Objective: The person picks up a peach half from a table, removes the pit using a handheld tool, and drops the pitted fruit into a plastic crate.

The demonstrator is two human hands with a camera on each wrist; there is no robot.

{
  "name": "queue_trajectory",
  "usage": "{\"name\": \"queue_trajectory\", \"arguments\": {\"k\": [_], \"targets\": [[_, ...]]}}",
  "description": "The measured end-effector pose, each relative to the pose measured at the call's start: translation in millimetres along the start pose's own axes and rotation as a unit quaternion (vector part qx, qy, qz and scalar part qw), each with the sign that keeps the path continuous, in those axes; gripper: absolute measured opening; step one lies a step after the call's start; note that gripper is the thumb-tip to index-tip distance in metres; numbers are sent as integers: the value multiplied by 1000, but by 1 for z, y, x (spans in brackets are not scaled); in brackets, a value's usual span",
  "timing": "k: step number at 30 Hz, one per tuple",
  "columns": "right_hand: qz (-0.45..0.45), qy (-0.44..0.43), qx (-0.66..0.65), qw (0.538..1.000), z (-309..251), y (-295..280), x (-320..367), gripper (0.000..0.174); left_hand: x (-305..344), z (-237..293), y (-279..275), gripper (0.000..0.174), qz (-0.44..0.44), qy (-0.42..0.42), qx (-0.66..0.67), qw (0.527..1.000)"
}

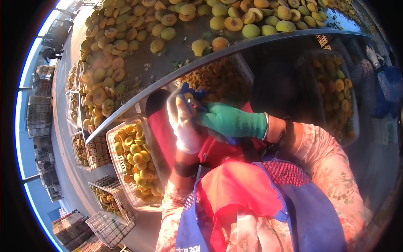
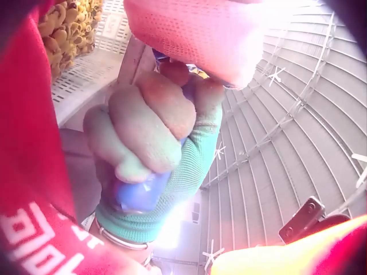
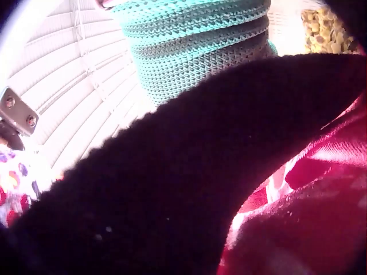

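Observation:
In the head view my left hand (image 1: 183, 126), in a white glove with blue fingertips, meets my right hand (image 1: 228, 121), in a green-and-blue glove, in front of my body. The fingers of my right hand (image 2: 149, 126) are curled round a blue handle (image 2: 140, 192); the tool's working end is hidden between the hands. My left fingers bend round a small yellowish piece of fruit (image 1: 189, 97), mostly covered by the gloves. In the right wrist view a dark band (image 3: 143, 183) covers much of the picture, with the green glove cuff (image 3: 195, 46) above it.
Halved yellow-green stone fruit (image 1: 100, 75) covers much of the table, whose metal edge (image 1: 168, 77) runs before me. A crate of orange pieces (image 1: 218, 80) sits below that edge. Fruit crates (image 1: 153, 166) stand at left; another crate (image 1: 354, 122) and a person (image 1: 386, 84) are at right.

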State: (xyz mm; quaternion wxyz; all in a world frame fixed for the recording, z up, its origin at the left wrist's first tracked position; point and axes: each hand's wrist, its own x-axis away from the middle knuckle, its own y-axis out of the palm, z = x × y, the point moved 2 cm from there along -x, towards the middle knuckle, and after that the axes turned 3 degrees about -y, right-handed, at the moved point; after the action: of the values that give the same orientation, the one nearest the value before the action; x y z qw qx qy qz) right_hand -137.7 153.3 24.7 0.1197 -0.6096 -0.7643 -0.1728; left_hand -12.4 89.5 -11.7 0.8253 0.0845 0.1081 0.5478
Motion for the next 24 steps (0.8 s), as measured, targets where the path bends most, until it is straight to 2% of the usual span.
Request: {"name": "queue_trajectory", "arguments": {"k": [1,2,4,6,7,8,9,12,13,14,15,16,17,18,21,24], "targets": [[21,-64,43,997,5,0,-4,35,-1,0,0,48,-3,8,0,1000],[61,-184,129,973,20,0,-12,34,-4,-1,-1,48,-8,-25,23,999],[118,-304,230,917,44,3,-21,32,-7,-2,-6,47,-15,-94,69,993],[157,-323,267,894,56,1,-30,32,-5,7,-3,47,-48,-43,-100,993],[118,-208,180,954,40,0,-22,33,-6,-4,-9,47,-50,-31,-99,993],[77,-86,87,989,9,0,-4,34,-5,-10,-12,48,-52,-21,-99,993],[33,38,-9,999,-4,3,7,35,-3,-7,-11,51,-46,-42,-58,996],[38,33,-8,999,0,5,4,37,-2,-7,-9,52,-49,35,-118,991],[82,-98,67,990,14,4,-8,36,-3,-7,-9,52,-48,50,-143,987],[124,-225,140,956,42,5,-26,36,-3,-5,-13,50,-46,49,-175,982],[162,-347,211,899,54,6,-33,36,-4,-5,-13,49,-47,59,-183,980],[110,-232,136,957,34,4,-23,36,-5,-5,-13,47,-48,69,-190,978],[55,-112,57,991,14,1,-7,36,-5,-6,-12,45,-52,88,-173,979],[-1,13,-26,1000,2,2,5,37,-4,-7,-13,44,-57,106,-157,980],[-10,-22,-28,999,4,3,3,35,-4,-18,-22,40,-65,129,-176,974],[-42,37,-102,993,9,0,0,34,-4,-12,-14,39,-32,69,-128,989]]}}
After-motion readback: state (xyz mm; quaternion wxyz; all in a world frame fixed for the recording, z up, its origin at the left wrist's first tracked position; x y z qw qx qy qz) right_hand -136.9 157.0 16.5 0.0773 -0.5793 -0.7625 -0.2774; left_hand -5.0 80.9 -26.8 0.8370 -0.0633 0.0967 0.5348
